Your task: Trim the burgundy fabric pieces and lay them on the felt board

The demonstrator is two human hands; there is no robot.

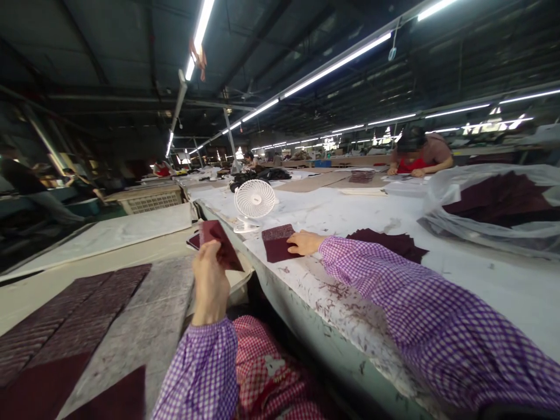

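My left hand (210, 280) is closed around a maroon fabric piece (225, 251), held up over the gap between the two tables. On the white-covered table, my right hand (305, 242) reaches a flat maroon fabric piece (277, 251) with a speckled upper band. Its fingertips rest on that piece's right edge; whether they pinch it is hard to make out. Partly behind my right sleeve lies a fanned pile of maroon pieces (394, 244). Overlapping rows of speckled maroon pieces (87, 309) lie on the grey board to my left.
A small white fan (254, 199) stands at the table's edge beyond my hands. On the right, a clear plastic bag (437, 198) holds more maroon fabric. Across the table a co-worker in a red apron (413, 163) leans over. Another maroon piece (118, 396) lies near my left sleeve.
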